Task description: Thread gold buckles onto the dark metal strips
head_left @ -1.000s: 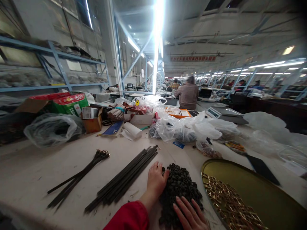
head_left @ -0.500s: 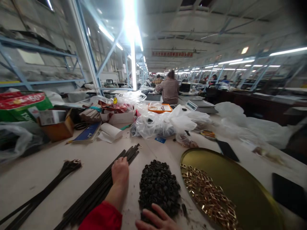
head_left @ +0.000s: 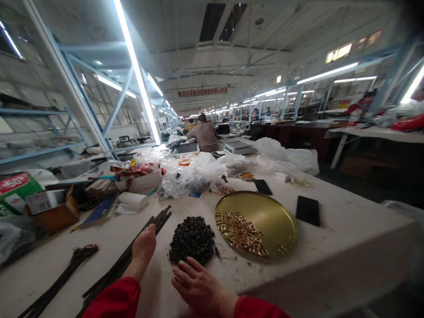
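Long black straps (head_left: 124,256) lie in a bundle on the table. My left hand (head_left: 145,245) is closed around part of the bundle near its far end; how many straps it grips is hidden. To the right is a heap of small black loops (head_left: 192,240). My right hand (head_left: 198,282) lies palm down at the heap's near edge, fingers outstretched, fingertips against the lowest loops. Beside the heap stands a round gold tray (head_left: 281,212) with many gold metal buckles (head_left: 240,232) on its left part.
A second bundle of black straps (head_left: 74,269) lies at the left. Dark flat pads (head_left: 308,210) sit right of the tray. Plastic bags (head_left: 198,172), a scale (head_left: 238,146), a paper roll (head_left: 132,201) and a cardboard box (head_left: 59,212) line the back. A person (head_left: 203,134) sits beyond.
The view has swung to the right and drawn back, showing the table's right edge. More of my right hand and its sleeve now show at the loops. My left hand stays at the straps.
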Motion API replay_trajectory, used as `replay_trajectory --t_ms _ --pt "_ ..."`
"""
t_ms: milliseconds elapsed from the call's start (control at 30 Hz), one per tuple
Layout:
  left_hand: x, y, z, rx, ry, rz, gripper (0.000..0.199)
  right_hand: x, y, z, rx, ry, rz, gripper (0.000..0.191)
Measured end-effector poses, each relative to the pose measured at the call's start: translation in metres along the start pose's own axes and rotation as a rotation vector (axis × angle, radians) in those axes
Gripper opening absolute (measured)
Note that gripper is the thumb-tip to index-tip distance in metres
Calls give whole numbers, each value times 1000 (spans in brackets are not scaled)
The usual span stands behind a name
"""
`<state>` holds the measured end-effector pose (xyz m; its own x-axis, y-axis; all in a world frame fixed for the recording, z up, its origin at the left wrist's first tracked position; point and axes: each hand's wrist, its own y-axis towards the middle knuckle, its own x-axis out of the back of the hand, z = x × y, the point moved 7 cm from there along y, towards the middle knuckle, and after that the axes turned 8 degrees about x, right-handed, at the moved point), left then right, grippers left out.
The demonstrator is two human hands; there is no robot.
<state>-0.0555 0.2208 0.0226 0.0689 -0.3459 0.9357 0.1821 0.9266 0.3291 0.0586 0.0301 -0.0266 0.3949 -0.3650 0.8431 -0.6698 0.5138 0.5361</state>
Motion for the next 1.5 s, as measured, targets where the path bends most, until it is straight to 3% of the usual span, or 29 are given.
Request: replay_trajectory --t_ms 133,200,300,467,600,733,900,967,1067,1167,1300,1400,1500 --pt "30 -51 -18 -92 -35 57 27 15 -47 31 86 89 50 36" --pt "39 -79 -29 -100 -106 140 25 23 -76 39 52 108 59 40" --pt "49 -120 -50 -58 -365 350 21 35 -115 42 -41 144 83 47" --pt "64 -185 -82 129 -861 805 21 46 -158 43 -126 164 109 43" --pt "87 -219 -98 222 -1144 1006 33 66 -187 14 -380 44 19 35" --pt "112 -237 -120 249 -1379 1166 32 103 -219 -42 -674 -85 -60 29" --pt "117 -243 -140 294 -1521 1301 28 141 -251 -102 -928 -202 -81 23" --pt "108 -241 -137 370 -1591 1306 29 144 -246 -109 -944 -203 -69 24" --pt "87 -237 -127 532 -1681 1320 30 130 -210 -105 -876 -140 -40 23" --pt "67 -232 -121 643 -1735 1350 30 97 -156 -94 -765 -24 8 19" --pt "52 -223 -118 680 -1805 1379 30 50 -96 -90 -689 98 77 20" --pt "44 -218 -116 725 -1837 1400 29 24 -76 -95 -651 168 144 22" --pt "36 -211 -113 735 -1892 1382 30 9 -73 -100 -621 205 221 18"
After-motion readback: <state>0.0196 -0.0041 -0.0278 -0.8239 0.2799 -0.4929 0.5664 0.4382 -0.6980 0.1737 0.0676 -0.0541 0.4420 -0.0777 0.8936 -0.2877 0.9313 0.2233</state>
